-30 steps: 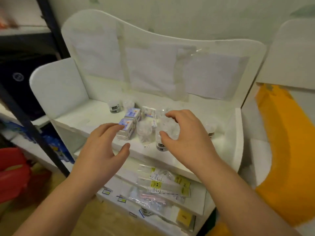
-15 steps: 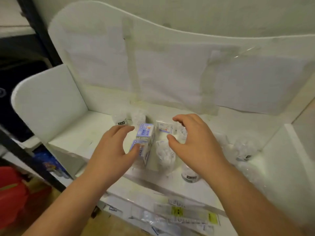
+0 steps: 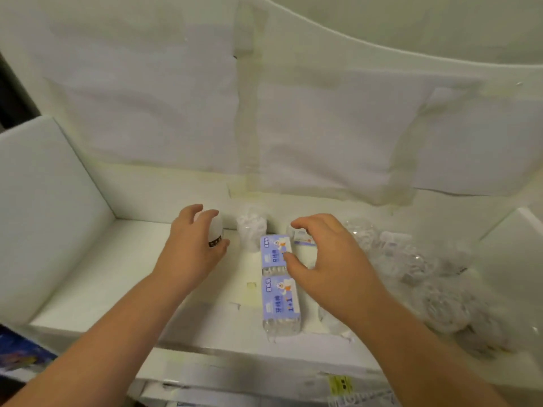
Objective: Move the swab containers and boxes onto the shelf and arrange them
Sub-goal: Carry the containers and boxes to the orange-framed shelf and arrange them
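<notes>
Gripping a small round white plastic swab container with a dark label (image 3: 215,230), the left hand (image 3: 192,249) has its fingers (image 3: 191,211) curled over the top and its thumb pressed at the label side. This container stands on the white foam-board shelf (image 3: 97,277), near the back wall of it.

Just to the right of the left thumb stands a clear plastic container full of white cotton swabs (image 3: 251,229), upright and apart from the hand. Further right, two light purple rectangular swab boxes with clear ends lie in one line, one behind the other. The far purple box (image 3: 274,254) is beside the right thumb (image 3: 293,259), which seems to touch its right edge. The near purple box (image 3: 280,304) lies below the thumb, close to the front edge of the shelf.

The right hand (image 3: 329,259) hovers with fingers bent like a claw, and it grasps nothing that I can see. Under its fingertips (image 3: 299,223) there is a small white box with some print (image 3: 302,239); whether the fingers touch it I cannot tell.

To the right of the right hand, several clear round plastic containers (image 3: 417,262) lie in a loose group on the shelf; they are blurred. Behind both hands, white paper sheets with yellowish tape (image 3: 246,113) cover the back panel.
</notes>
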Tool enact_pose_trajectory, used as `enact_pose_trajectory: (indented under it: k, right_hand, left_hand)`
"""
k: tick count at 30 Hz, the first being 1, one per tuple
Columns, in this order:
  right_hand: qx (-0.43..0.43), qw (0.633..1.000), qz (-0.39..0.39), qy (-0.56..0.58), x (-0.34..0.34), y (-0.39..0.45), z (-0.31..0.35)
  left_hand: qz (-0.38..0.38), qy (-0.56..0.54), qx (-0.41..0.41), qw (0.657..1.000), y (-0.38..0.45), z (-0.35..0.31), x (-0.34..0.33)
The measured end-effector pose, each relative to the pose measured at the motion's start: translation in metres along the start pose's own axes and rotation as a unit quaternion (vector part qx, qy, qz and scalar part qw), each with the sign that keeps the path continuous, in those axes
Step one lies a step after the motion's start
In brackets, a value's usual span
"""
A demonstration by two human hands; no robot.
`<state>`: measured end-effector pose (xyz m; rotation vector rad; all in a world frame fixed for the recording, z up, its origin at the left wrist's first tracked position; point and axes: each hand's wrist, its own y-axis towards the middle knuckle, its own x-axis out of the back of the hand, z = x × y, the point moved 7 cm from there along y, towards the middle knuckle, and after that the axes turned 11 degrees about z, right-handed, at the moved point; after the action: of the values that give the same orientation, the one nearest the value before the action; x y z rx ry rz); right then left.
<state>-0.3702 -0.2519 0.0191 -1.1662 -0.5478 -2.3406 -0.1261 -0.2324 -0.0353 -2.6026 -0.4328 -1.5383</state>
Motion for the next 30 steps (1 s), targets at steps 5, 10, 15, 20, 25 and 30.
enact_pose_trajectory:
  k: [5,10,15,20,25,30]
  right_hand:
    - [-0.038,0.999,0.02,-0.005,-0.022,0.027,0.008]
    - [-0.088,0.992,0.064,-0.063,-0.049,0.066,0.011]
    - [-0.103,0.986,0.077,-0.107,-0.066,0.095,0.019]
    - [-0.117,0.984,0.079,-0.111,-0.079,0.107,0.026]
    - [-0.088,0.995,0.031,-0.029,-0.064,0.101,0.04]
    - [-0.06,0.993,-0.056,0.083,-0.021,0.065,0.043]
  left_hand:
    - [0.027,-0.05,-0.036,0.998,0.01,0.016,-0.007]
    - [0.018,-0.082,-0.072,0.994,0.006,0.017,0.006]
    - [-0.007,-0.106,-0.095,0.99,-0.014,0.016,0.027]
    - [-0.029,-0.107,-0.102,0.989,-0.026,0.022,0.041]
    - [-0.053,-0.116,-0.12,0.985,-0.032,0.018,0.057]
    - [-0.074,-0.154,-0.141,0.975,-0.031,-0.01,0.067]
